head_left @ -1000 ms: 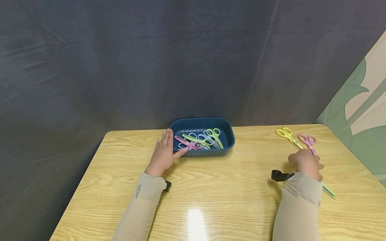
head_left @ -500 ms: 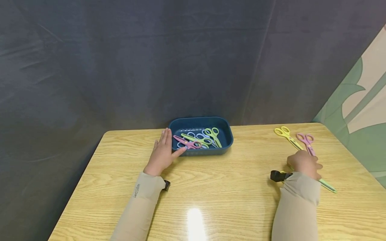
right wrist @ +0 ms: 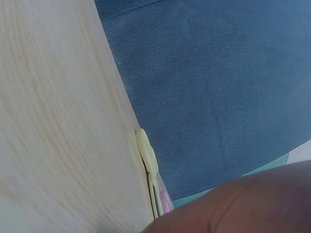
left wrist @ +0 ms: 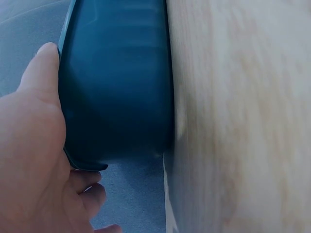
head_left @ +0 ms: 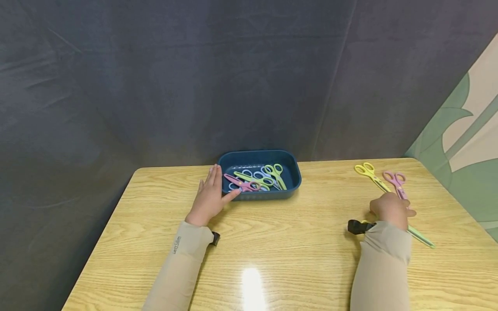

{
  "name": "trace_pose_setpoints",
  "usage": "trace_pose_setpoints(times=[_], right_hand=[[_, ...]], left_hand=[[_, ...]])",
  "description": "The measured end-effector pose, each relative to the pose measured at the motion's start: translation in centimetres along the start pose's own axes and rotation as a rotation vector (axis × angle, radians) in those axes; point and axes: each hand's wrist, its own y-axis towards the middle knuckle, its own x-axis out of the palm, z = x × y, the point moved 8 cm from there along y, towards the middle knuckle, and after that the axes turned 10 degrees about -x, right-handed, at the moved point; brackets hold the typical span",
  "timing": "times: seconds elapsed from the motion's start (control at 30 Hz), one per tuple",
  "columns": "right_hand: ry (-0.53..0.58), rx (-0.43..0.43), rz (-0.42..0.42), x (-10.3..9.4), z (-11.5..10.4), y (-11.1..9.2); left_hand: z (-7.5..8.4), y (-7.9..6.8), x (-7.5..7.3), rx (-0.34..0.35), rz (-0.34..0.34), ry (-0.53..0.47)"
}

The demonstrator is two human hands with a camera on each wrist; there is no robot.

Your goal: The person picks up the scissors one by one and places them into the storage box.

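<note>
My left hand (head_left: pixel 206 196) rests against the left end of a dark blue plastic bin (head_left: pixel 294 192), fingers straight along its side and thumb on the front rim. In the left wrist view, the thumb lies along the bin's rim (left wrist: pixel 116 87). Several scissors lie inside, including pink ones (head_left: pixel 243 184) and green ones (head_left: pixel 276 175). My right hand (head_left: pixel 391 209) is at the table's right side, fingers curled over green scissors (head_left: pixel 422 237). Their blade sticks out to its right; its fingertips are hidden. Just beyond it lie yellow scissors (head_left: pixel 371 175) and pink scissors (head_left: pixel 397 183).
The wooden table (head_left: pixel 299 242) meets a dark curtain (head_left: pixel 233 86) at its back edge. A patterned green and beige panel (head_left: pixel 467 142) stands at the right. Yellow scissors (right wrist: pixel 147 150) show near the table's edge in the right wrist view.
The green scissors under my right hand have turned slightly, their tip swinging a little away from me. My right hand's outer fingers have drawn in. My left hand stays on the bin.
</note>
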Motion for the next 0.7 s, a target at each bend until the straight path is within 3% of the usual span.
trace_pose_setpoints(times=[0.1, 0.43, 0.7], right_hand=[[-0.043, -0.023, -0.002, -0.13, -0.13, 0.23], [-0.038, -0.016, -0.042, -0.34, 0.1, 0.47], [-0.007, -0.012, -0.002, -0.86, -0.24, -0.14]], left_hand=[[0.01, 0.0, -0.06, -0.002, -0.003, 0.0], [-0.09, 0.03, -0.07, 0.0, 0.003, -0.001], [-0.06, 0.0, -0.06, -0.005, -0.003, 0.002]])
